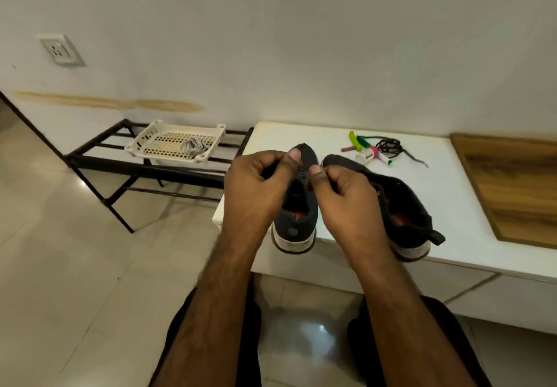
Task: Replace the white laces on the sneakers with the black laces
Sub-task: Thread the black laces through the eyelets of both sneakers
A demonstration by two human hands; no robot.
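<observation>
At the white ledge's (452,205) front edge, both hands' (256,193) (343,199) grips pinch the left sneaker's (298,205) eyelet flaps.

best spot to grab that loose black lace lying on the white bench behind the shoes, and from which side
Take the tangled black shoelace by its bunched middle, coming from above with the right hand. The bunch sits proud of the white bench top, while the thin tail trailing to the right lies flat and would be harder to pinch. A green and pink cluster of small items crowds its left side.
</observation>
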